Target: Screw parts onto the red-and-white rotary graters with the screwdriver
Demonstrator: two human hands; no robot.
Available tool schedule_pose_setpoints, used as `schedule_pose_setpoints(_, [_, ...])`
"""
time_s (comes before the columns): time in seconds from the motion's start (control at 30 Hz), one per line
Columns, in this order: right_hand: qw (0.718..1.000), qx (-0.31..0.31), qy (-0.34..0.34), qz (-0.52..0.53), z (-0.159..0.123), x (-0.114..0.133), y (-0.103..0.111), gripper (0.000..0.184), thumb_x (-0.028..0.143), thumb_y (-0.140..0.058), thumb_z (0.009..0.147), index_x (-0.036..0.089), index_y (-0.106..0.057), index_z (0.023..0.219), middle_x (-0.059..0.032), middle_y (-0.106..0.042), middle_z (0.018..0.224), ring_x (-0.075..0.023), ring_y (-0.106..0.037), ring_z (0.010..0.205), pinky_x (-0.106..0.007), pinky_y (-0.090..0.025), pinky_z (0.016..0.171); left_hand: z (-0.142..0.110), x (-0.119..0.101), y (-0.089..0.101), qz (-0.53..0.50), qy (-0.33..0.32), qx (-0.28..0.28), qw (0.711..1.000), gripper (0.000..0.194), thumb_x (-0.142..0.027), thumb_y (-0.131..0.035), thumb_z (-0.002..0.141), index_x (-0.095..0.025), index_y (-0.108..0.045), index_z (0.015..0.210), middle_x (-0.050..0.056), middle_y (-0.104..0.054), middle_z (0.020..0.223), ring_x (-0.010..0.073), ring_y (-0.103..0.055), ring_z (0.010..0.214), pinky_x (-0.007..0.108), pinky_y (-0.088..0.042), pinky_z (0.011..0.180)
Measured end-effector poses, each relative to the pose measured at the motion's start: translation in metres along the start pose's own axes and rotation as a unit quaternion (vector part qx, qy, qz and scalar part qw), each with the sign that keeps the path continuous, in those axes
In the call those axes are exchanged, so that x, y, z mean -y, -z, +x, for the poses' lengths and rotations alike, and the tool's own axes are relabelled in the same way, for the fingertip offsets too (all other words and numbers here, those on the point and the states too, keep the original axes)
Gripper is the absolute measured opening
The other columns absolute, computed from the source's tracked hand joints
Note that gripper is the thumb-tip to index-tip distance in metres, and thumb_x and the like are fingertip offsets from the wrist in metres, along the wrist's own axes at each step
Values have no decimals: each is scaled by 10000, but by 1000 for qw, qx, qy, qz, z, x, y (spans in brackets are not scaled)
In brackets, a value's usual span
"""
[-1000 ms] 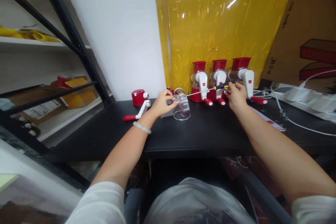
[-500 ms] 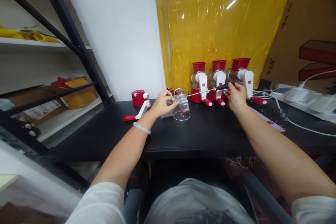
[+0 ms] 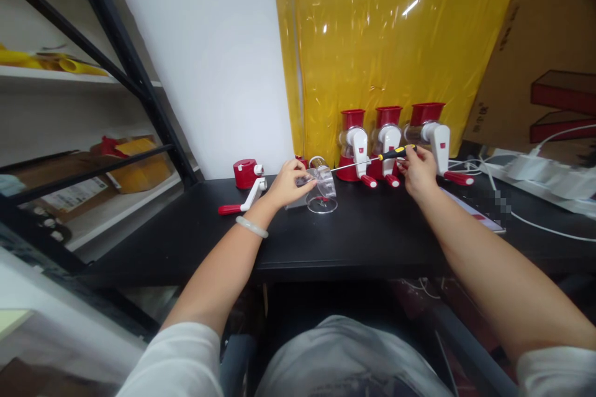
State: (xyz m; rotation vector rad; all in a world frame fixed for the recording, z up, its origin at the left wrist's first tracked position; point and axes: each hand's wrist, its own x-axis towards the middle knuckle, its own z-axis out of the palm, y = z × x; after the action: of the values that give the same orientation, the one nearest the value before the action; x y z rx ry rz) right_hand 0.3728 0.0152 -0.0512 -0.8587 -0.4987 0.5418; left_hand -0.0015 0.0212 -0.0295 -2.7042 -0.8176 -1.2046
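My left hand is closed on a clear plastic grater body, which lies on its side on the black table. A round transparent rim faces me at its lower end. Between the fingers of my right hand is the handle of a black and yellow screwdriver. Its long thin shaft points left, and the tip meets the clear body near its upper right edge. Just behind the body lies a metal grater drum. Left of my left hand are a red base part and a white crank with a red handle.
Three red and white rotary graters stand along the yellow plastic sheet. On the right lie a flat tablet-like object, white cables and a white power strip. A black-framed shelf borders the left.
The screwdriver handle has turned in my right hand, showing more yellow now. My left hand and the clear body have stayed in place.
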Motion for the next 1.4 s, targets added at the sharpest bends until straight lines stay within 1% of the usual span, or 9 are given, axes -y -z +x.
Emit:
schedule_pose_setpoints(0.27, [1000,2,-26,-12,0,2,-1,260,239,-762,902,244,-636,1129,23,-674,856,-118,-703,687,-156,-496,499,1,-2,1,5,12,7,1000,186,-381,-797,974,-227,-784,871,64,-628,1038,273,-628,1064,511,-551,1068])
schedule_pose_setpoints(0.47, [1000,-11,-18,-20,-4,3,-1,207,262,-754,936,237,-646,1111,22,-680,891,-83,-661,628,-137,-470,467,0,-1,1,3,7,6,1000,203,-389,-797,974,-218,-785,866,66,-627,1038,276,-633,1075,502,-546,1068])
schedule_pose_setpoints(0.67, [1000,-7,-15,-22,2,-1,1,293,200,-818,853,220,-658,1097,12,-701,880,-87,-670,640,-123,-469,458,1,-2,1,2,17,8,1000,199,-396,-803,968,-227,-785,863,66,-631,1039,280,-627,1079,524,-547,1076])
schedule_pose_setpoints(0.9, [1000,17,-25,4,0,2,1,218,145,-740,826,218,-643,1006,18,-694,853,-96,-683,665,-127,-478,468,0,-1,0,-4,9,1,1000,191,-379,-801,962,-219,-780,859,65,-624,1028,277,-630,1072,508,-549,1065])
schedule_pose_setpoints(0.97, [999,17,-29,11,-2,4,0,217,123,-714,835,220,-656,1019,21,-694,849,-93,-683,665,-124,-476,470,0,-1,0,-2,14,3,1000,185,-380,-801,962,-224,-782,865,62,-622,1027,276,-629,1068,513,-548,1068])
schedule_pose_setpoints(1.03, [999,10,-34,17,-3,5,-1,204,137,-705,866,225,-661,1045,25,-691,847,-89,-681,650,-128,-478,473,0,-2,0,-2,13,3,1000,189,-387,-800,963,-225,-784,868,63,-621,1028,277,-627,1068,519,-546,1071])
schedule_pose_setpoints(1.13, [1000,0,-24,10,-3,4,-1,171,225,-749,904,230,-655,1048,26,-684,831,-87,-672,632,-128,-466,465,0,-2,1,-1,14,6,1000,197,-396,-799,965,-227,-782,865,63,-621,1029,278,-626,1070,522,-548,1073])
schedule_pose_setpoints(1.27, [1000,7,-13,-10,-2,2,0,252,261,-844,835,213,-657,997,14,-693,824,-96,-671,647,-127,-453,450,0,-2,0,1,15,6,1000,207,-406,-788,970,-228,-779,864,67,-628,1039,283,-626,1088,519,-547,1081])
schedule_pose_setpoints(1.4, [1000,16,-16,-10,-3,4,0,260,248,-844,796,209,-642,954,14,-685,812,-113,-680,665,-139,-453,458,0,-1,0,-2,17,7,1000,210,-413,-784,969,-226,-782,874,67,-630,1038,281,-632,1073,518,-555,1069])
